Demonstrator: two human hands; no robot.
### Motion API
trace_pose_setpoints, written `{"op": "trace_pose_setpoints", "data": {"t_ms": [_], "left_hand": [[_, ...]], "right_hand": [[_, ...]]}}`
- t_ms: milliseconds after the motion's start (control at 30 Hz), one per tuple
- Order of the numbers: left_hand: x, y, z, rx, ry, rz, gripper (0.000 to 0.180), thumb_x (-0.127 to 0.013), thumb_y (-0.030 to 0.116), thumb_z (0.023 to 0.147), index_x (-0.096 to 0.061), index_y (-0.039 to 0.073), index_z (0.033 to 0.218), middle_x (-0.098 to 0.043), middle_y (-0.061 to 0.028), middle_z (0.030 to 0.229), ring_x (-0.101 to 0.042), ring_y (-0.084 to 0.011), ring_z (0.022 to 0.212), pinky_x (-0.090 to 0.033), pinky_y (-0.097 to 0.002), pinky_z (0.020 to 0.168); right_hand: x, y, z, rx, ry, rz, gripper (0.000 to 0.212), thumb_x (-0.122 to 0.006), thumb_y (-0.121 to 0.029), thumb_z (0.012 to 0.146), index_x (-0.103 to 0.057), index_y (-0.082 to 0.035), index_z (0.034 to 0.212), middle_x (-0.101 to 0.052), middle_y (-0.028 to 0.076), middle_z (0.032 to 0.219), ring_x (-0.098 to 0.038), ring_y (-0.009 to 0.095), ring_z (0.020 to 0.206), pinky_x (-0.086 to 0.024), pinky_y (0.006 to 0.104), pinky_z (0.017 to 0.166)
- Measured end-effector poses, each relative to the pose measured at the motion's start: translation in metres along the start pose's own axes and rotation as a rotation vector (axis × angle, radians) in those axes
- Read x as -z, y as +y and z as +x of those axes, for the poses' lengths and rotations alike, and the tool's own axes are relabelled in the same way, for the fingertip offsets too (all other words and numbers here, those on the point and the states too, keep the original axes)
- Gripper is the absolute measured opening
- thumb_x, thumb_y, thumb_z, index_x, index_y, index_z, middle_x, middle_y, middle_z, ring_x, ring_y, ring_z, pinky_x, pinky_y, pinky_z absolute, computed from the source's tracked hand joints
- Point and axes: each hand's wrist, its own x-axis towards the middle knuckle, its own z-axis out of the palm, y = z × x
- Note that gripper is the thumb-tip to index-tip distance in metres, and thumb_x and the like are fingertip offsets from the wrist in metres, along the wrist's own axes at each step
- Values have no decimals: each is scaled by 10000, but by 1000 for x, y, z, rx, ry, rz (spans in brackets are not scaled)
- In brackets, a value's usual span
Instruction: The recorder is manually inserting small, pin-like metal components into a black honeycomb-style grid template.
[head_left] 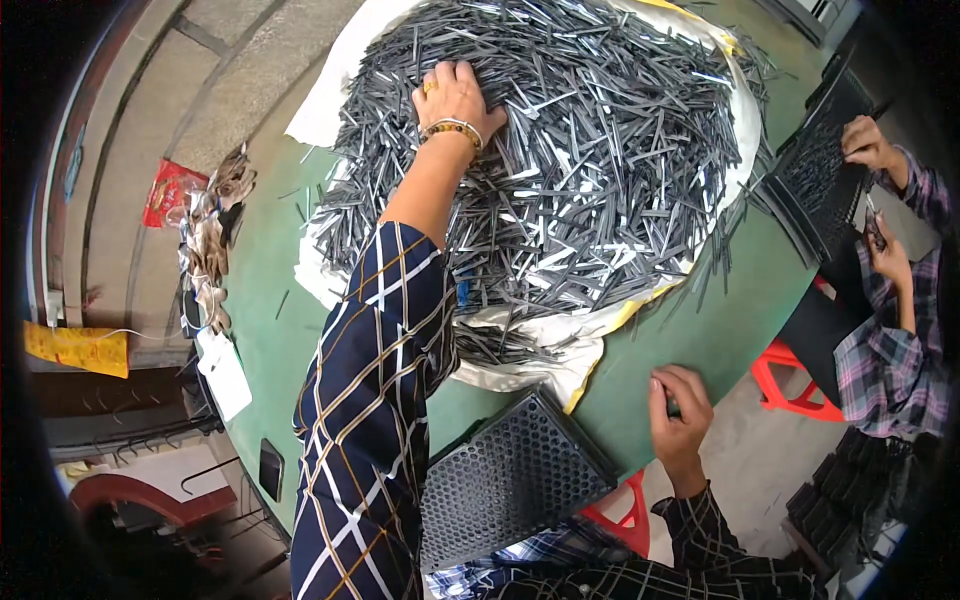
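Observation:
My left hand point(458, 103) reaches far across the table and lies on a large heap of thin dark grey strips point(600, 130). Its fingers are spread, with the thumb apart, and a ring and bracelets show on it. Beneath the heap is an opened white sack point(570, 345) with yellow edging. Near the table's front edge, my right hand point(682, 415) is held with its fingers curled in toward the thumb. What lies between them, if anything, is hidden. A black tray point(510, 470) with a honeycomb of holes leans at the table edge, between my two arms.
On the right a co-worker's hands point(885, 255) hold a small tool over a black tray point(815, 190) of dark strips. Red stools point(795, 380) stand below the green table point(260, 240). A phone point(271, 470), a white card point(224, 375) and a red packet point(172, 193) lie at left.

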Motion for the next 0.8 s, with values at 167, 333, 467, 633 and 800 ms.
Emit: {"op": "trace_pose_setpoints", "data": {"t_ms": [167, 333, 467, 633, 800], "left_hand": [[0, -4, 3, -6, -35, 2, 696, -738, 447, 640, -512, 50, 1166, -472, -132, 1191, -430, -291, 1155, -339, -423, 964], [-23, -7, -10, -25, 74, -94, 709, -692, 432, 683, -474, 65, 1249, -435, -130, 1254, -367, -307, 1217, -300, -440, 1009], [-22, -8, -9, -39, 192, -80, 672, -706, 442, 662, -517, 74, 1191, -449, -130, 1203, -385, -296, 1186, -310, -432, 978], [-20, -2, -7, 3, 75, -25, 632, -710, 449, 664, -551, 87, 1157, -462, -120, 1171, -403, -287, 1156, -319, -428, 942], [-12, -6, -8, -21, 58, 18, 602, -702, 437, 675, -547, 90, 1143, -468, -107, 1171, -404, -271, 1165, -312, -436, 943]], "right_hand": [[-1, 3, -1, 8, 0, 14, 114, -610, 56, 798, -627, 23, 905, -618, 102, 888, -558, 159, 688, -458, 261, 606], [-2, 5, -3, 8, -1, 8, 118, -609, 55, 802, -626, 22, 914, -616, 101, 892, -553, 158, 685, -454, 260, 606], [0, 1, -1, 9, -3, 2, 127, -613, 49, 804, -623, 15, 927, -615, 102, 900, -549, 158, 688, -452, 263, 605], [-1, 3, -2, 17, -8, -14, 124, -612, 44, 807, -621, 9, 925, -615, 98, 902, -548, 159, 688, -451, 264, 608], [-2, 1, -1, 2, -20, -20, 112, -606, 38, 812, -622, 6, 919, -615, 95, 897, -548, 161, 686, -449, 264, 609]]}}
